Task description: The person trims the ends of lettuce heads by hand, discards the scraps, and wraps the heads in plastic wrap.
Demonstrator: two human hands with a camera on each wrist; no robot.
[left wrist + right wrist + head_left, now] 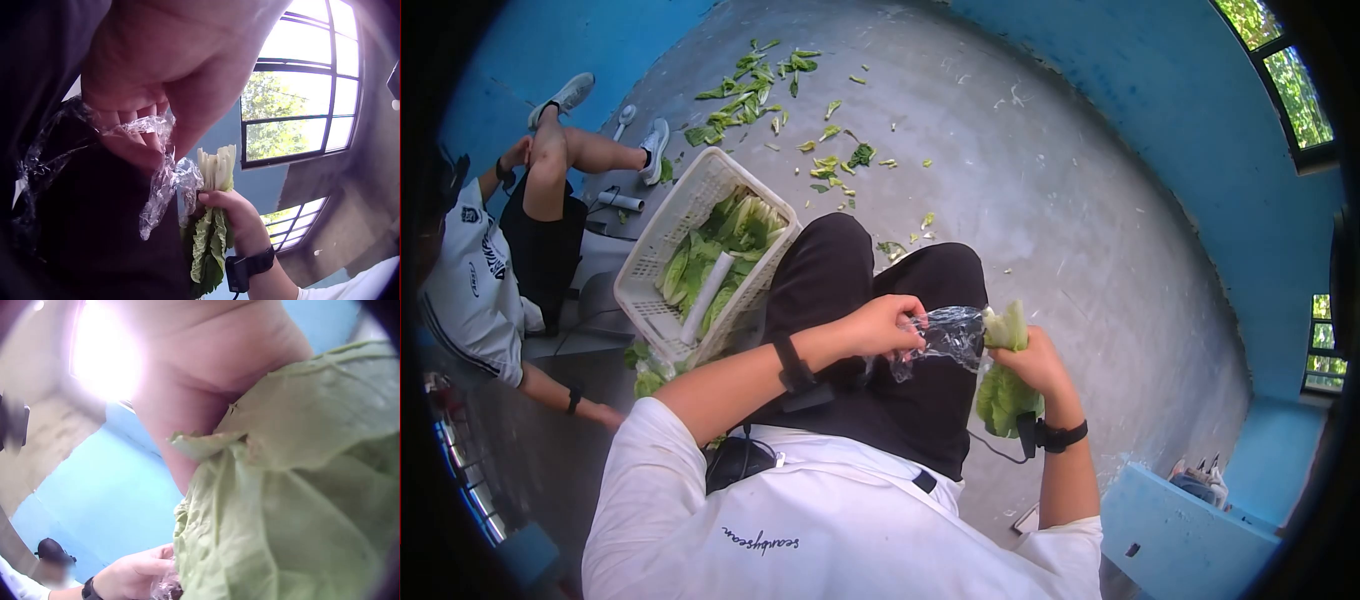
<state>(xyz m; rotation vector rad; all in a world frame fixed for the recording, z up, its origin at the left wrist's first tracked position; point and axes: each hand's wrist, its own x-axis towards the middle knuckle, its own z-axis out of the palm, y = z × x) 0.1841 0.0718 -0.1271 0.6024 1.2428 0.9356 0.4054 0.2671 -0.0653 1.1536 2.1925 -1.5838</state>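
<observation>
My left hand [888, 326] pinches crumpled clear plastic film [950, 334] above my lap. In the left wrist view, a strand of the film [161, 197] passes across the curled fingers and dangles below them. My right hand [1036, 364] grips a bunch of leafy lettuce [1004, 402] just to the right. Pale cut stalk ends [217, 164] stick up above the thumb, and the green leaves hang below the hand. Between the hands, the film reaches right up to the stalks. Broad leaves [281, 512] cover most of the right fingers in the right wrist view.
A white plastic crate [632, 270] at my left holds lettuce and a white roll [707, 297]. Trimmed leaves [745, 100] litter the floor ahead. Another person [485, 250] sits on the far left. A blue cabinet [1180, 535] stands at the right.
</observation>
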